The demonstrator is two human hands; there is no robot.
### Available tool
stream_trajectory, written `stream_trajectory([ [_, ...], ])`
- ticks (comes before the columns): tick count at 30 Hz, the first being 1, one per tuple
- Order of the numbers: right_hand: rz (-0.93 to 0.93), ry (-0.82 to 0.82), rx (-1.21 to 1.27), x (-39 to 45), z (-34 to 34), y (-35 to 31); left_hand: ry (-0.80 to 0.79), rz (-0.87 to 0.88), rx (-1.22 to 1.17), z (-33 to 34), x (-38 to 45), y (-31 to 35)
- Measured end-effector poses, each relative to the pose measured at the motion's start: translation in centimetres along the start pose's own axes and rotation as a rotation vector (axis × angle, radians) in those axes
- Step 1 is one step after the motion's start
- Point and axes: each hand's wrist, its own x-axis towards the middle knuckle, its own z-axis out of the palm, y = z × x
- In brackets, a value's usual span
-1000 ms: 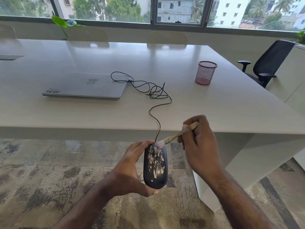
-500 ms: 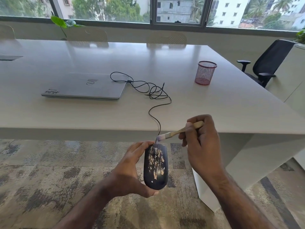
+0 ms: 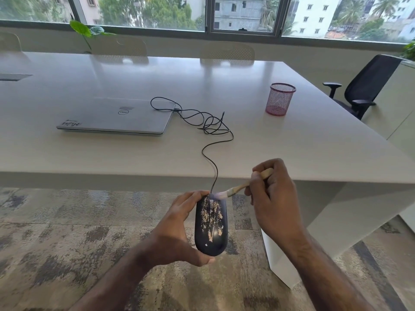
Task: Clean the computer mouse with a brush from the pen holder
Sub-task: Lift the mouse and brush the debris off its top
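A dark computer mouse (image 3: 211, 225), speckled with pale dust on top, is held in front of the table edge. My left hand (image 3: 179, 230) grips it from the left side and the bottom. My right hand (image 3: 274, 198) grips a small wooden-handled brush (image 3: 238, 189). The brush's pale bristles touch the mouse's far end beside the scroll wheel. The mouse's black cable (image 3: 208, 140) runs up over the table edge to a coil. A pink mesh pen holder (image 3: 279, 99) stands on the table at the right and looks empty.
A closed silver laptop (image 3: 116, 116) lies on the white table (image 3: 292, 149), with the cable plugged into its right side. A black office chair (image 3: 363, 86) stands at the far right. Patterned carpet (image 3: 67, 232) lies below my hands.
The brush tip moved up off the mouse's far end, then came back down to it, a little further right. My left hand and the mouse stayed in place.
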Motion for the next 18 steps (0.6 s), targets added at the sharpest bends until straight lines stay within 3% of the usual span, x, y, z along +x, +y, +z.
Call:
stream_trajectory([
  [5,0.009,0.092,0.061,-0.09,-0.25,-0.20,-0.006,0.000,0.006,-0.07,0.10,-0.03],
  [10,0.033,-0.006,-0.001,-0.19,-0.16,-0.11,0.002,-0.003,0.003,-0.02,0.01,-0.31],
  [15,0.016,0.079,0.027,-0.07,-0.59,-0.09,0.000,-0.002,0.010,0.11,-0.09,-0.50],
  [18,0.029,0.044,0.073,-0.35,-0.22,-0.19,0.005,-0.003,0.005,0.18,-0.05,-0.46],
])
